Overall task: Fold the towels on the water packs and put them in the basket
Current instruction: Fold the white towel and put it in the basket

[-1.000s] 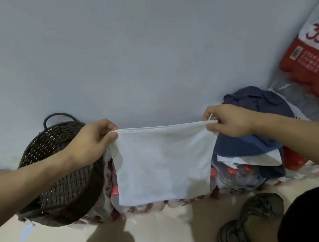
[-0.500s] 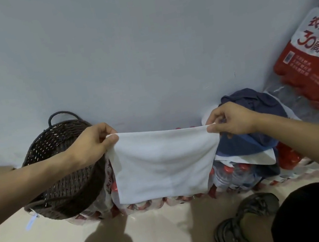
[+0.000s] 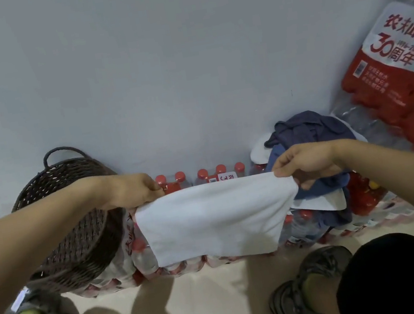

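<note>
Above the water packs [image 3: 179, 265], against the wall, a white towel [image 3: 215, 223] hangs stretched between two hands. Left hand [image 3: 131, 192]: grip pinches the towel's upper left corner, fingers curled. Right hand [image 3: 307, 164]: grip pinches the upper right corner, thumb and forefinger closed on the hem. Top edge of towel taut and roughly level; lower edge hangs in front of the packs' near side, covering most of the middle pack. Red bottle caps [image 3: 201, 173] show just behind the top edge. Dark wicker basket [image 3: 76, 231] sits on the packs at left, tilted, partly behind the left forearm. Heap of blue and white towels [image 3: 304, 130] lies on the packs at right, behind the right hand. Another water pack [image 3: 399, 77] leans at far right. Two grey shoes [image 3: 298, 295] stand on the floor.
</note>
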Tool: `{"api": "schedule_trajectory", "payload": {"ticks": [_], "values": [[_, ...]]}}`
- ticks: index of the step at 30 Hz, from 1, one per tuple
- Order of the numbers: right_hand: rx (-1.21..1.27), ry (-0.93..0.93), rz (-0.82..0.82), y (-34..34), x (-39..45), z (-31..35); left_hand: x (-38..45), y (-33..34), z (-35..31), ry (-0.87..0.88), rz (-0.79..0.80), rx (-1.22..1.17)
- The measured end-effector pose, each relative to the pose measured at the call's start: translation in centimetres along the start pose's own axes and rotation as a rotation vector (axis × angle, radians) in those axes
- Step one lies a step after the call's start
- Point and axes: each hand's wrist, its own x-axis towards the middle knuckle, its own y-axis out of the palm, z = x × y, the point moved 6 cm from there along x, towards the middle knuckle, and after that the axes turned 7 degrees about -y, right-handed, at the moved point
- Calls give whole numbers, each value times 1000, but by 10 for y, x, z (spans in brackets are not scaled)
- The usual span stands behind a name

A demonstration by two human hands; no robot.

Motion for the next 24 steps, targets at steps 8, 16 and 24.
{"api": "schedule_trajectory", "payload": {"ticks": [8, 16, 24], "values": [[59, -30, -365, -17, 48, 14, 68, -3, 33, 108, -567, -503], [-47, -40, -729, -23, 111, 16, 122, 5, 50, 64, -776, -557], [-664, -40, -710, 3, 162, 53, 157, 10, 63, -59, -769, -742]]}}
